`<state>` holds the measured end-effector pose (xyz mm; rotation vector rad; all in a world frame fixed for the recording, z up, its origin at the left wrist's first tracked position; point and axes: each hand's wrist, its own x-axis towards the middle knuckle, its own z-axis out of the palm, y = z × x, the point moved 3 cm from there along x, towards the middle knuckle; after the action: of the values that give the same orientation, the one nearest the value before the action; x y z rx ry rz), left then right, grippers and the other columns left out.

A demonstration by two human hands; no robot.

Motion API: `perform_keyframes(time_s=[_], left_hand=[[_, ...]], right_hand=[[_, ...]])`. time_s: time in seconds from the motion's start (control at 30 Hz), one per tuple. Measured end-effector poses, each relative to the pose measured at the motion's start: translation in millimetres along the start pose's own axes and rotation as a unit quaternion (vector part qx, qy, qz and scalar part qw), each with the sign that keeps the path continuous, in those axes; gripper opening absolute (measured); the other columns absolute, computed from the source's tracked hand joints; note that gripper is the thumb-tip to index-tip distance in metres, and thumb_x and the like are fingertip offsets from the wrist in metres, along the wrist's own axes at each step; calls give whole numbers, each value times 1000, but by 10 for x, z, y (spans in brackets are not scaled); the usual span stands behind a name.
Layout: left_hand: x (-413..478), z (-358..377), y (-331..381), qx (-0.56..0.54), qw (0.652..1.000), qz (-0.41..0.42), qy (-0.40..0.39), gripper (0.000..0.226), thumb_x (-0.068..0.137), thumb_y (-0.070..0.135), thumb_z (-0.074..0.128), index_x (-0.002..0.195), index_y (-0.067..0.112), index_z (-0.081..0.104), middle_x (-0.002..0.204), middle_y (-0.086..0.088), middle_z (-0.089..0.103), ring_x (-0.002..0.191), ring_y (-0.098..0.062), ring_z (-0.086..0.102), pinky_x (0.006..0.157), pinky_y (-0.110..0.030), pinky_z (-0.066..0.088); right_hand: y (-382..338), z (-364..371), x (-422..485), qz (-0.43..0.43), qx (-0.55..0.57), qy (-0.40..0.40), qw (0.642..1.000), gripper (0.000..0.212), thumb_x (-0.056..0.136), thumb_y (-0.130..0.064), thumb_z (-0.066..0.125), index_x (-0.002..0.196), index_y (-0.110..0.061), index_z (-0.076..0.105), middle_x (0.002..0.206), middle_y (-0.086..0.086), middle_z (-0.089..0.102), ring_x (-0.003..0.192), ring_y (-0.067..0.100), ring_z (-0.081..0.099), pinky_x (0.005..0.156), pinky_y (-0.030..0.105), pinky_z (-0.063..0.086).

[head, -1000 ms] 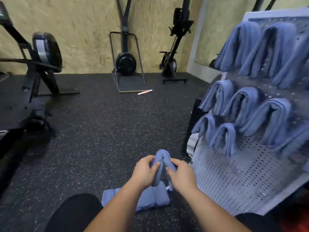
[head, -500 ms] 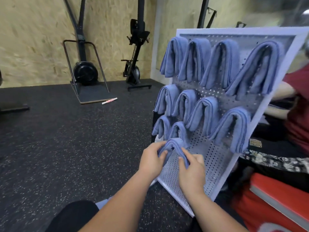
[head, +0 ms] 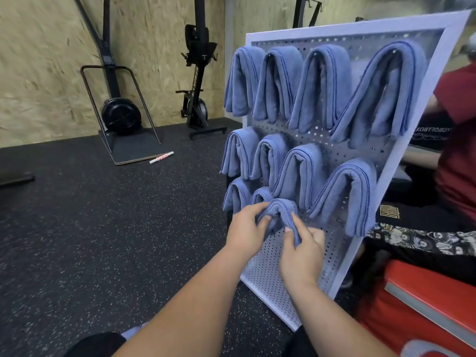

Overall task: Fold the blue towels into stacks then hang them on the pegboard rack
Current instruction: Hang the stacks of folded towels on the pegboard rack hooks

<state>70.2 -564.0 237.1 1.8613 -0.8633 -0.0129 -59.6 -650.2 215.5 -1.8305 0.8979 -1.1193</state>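
Head view: left hand (head: 246, 234) and right hand (head: 302, 257) pinch a folded towel (head: 280, 213), lifted from the floor (head: 103, 228) to the pegboard (head: 268, 275), its bare 6 o'clock part; hanging seems next.

Even, soft indoor light — no glare, faint shadows. Edges bow with wide-angle distortion. The wall (head: 38, 73) at left smears with blur.

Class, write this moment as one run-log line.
step: hang folded towel | left hand: grips it | right hand: pinches it | place: pegboard, third row | peg: hidden
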Motion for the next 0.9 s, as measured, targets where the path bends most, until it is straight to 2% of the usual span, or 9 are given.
perform_keyframes(time_s=[0.1,0.17,0.3,0.43,0.57,0.63,0.7,0.8,0.9], left_hand=[[119,133,3,-7,1000,-4,-18,31,103,22,62,130,33,73,113,19,76,107,-1,68,96,-22,52],[199,243,-22,-7,999,-12,-28,31,103,22,62,131,33,72,113,17,77,105,-2,69,96,-24,53],[302,462,-87,-9,999,-32,-28,28,103,24,62,126,33,74,103,14,78,93,-6,69,87,-25,55],[280,656,-286,-48,995,-78,-48,14,101,26,64,108,29,76,82,11,76,73,-8,64,79,-33,57],[180,791,-403,-3,994,-77,-74,10,102,25,64,96,21,71,76,6,72,70,-15,63,74,-35,54],[183,798,-404,35,994,-72,-76,13,102,27,64,90,22,66,73,3,69,69,-18,62,67,-34,51],[206,756,-416,57,993,-71,-77,15,102,31,65,88,26,64,71,4,67,66,-14,60,63,-31,47],[198,686,-475,35,991,-72,-107,12,100,37,67,101,27,73,81,6,74,76,-16,68,75,-35,56],[42,614,-589,54,981,-92,-160,23,103,33,67,122,24,74,108,4,78,99,-18,71,92,-34,56]], right_hand=[[68,50,87,12,-35,-4,999,44,107,-30,55,146,-49,56,109,-10,42,97,15,53,85,31,41],[135,91,129,11,-53,-1,999,45,107,-31,55,147,-51,54,113,-9,42,105,19,53,93,37,46],[331,179,276,33,-60,9,998,41,105,-29,58,145,-39,60,140,8,50,128,34,51,110,48,44],[432,168,400,-8,-107,12,994,38,102,-21,63,140,-25,68,136,23,50,123,43,49,107,48,39],[518,130,407,-31,-154,-21,987,42,104,-31,60,146,-32,61,144,19,44,130,37,42,107,51,41],[555,117,397,-43,-172,-36,984,45,104,-36,60,148,-34,57,146,18,45,132,39,43,105,53,45],[570,101,370,-53,-178,-43,982,49,103,-38,60,151,-32,55,144,18,50,132,40,47,104,54,49],[558,68,294,-40,-188,-55,980,53,103,-39,59,154,-27,50,139,15,55,130,38,50,100,52,49],[544,58,190,-20,-194,-75,978,56,103,-38,59,156,-25,46,138,9,53,131,33,51,97,49,48]])
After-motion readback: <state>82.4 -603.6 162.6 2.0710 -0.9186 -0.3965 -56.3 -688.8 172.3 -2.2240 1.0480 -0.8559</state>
